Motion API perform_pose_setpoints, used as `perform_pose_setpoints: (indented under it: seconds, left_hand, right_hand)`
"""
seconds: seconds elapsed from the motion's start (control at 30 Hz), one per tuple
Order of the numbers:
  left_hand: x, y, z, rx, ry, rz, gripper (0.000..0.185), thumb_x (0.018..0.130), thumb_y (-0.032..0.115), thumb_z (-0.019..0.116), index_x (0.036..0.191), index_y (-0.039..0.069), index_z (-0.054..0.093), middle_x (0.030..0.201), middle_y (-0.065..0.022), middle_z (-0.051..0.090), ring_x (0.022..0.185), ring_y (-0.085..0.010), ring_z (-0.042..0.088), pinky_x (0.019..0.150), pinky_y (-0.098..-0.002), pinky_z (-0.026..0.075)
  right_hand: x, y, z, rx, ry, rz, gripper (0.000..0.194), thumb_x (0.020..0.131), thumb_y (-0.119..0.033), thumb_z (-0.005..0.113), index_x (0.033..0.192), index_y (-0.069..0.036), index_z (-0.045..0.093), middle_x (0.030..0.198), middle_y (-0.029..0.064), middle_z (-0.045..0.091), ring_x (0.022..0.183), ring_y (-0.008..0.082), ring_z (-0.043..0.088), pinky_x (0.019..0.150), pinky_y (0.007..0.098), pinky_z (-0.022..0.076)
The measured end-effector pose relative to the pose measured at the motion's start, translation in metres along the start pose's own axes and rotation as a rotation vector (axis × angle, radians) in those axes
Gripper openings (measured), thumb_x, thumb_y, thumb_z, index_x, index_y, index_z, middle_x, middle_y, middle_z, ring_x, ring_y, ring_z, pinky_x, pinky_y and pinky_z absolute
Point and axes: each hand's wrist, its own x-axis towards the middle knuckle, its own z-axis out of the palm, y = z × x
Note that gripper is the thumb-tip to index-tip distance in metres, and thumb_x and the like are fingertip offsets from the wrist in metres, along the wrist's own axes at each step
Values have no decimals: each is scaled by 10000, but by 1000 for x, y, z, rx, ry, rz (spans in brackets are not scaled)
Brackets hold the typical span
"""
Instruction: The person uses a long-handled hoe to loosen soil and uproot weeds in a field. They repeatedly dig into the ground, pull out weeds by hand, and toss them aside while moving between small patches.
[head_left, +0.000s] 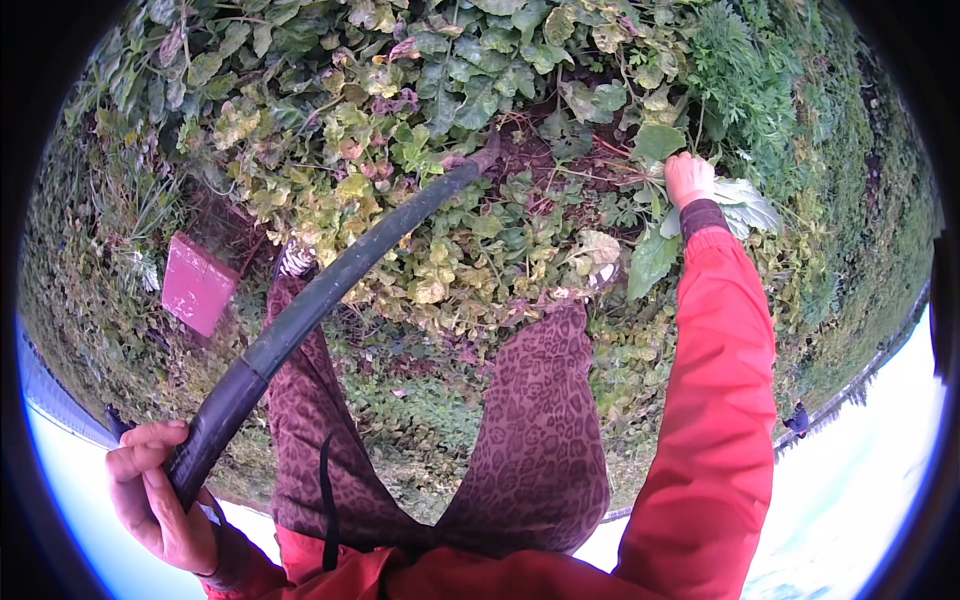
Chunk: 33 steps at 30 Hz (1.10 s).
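My left hand, low at the left, is closed around the dark end of a long-handled tool. The handle runs up and to the right, and its far end rests among leaves by a patch of bare soil; the tool's head is hidden in the plants. At the upper right my right hand is shut on a leafy plant, whose broad green and pale leaves spread around my fist. Thin reddish stems lie on the soil just left of that hand.
Dense green and yellowing leafy plants surround my shoes. A pink rectangular object lies among them at the left. Feathery foliage grows at the upper right. Far off at the right edge, a person in dark clothing is visible.
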Motion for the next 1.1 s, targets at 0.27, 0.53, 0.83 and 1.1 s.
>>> perform_pose_setpoints:
  seconds: [0.27, 0.53, 0.83, 1.1]
  left_hand:
    - [5, 3, 4, 41, 39, 6, 140, 867, 110, 439, 820, -19, 468, 808, -193, 555, 644, -168, 505, 623, -255, 408]
    - [7, 3, 6, -47, 9, 0, 126, 884, 76, 408, 821, 2, 489, 834, -153, 581, 430, -29, 355, 386, -137, 274]
    - [6, 0, 0, -7, -47, -4, 120, 884, 54, 399, 836, 7, 500, 860, -143, 591, 467, -26, 406, 393, -132, 299]
    - [10, -2, -5, -62, -86, -36, 108, 880, 35, 403, 858, 1, 502, 891, -134, 592, 524, -29, 452, 401, -131, 330]
  right_hand:
    - [-48, -6, -9, -87, -396, 80, 211, 792, -154, 495, 906, -137, 671, 904, 47, 657, 836, 225, 633, 625, 464, 493]
    - [-116, -18, -24, 179, -363, 54, 206, 770, -148, 467, 888, -68, 617, 896, 136, 633, 837, 262, 625, 729, 349, 499]
    - [-136, -15, -22, 290, -231, 155, 186, 765, -155, 467, 788, -44, 614, 802, 157, 637, 763, 296, 631, 696, 369, 500]
    - [-141, -9, -45, 321, -225, 234, 187, 732, -171, 495, 810, -55, 618, 808, 176, 631, 776, 310, 625, 697, 393, 497]
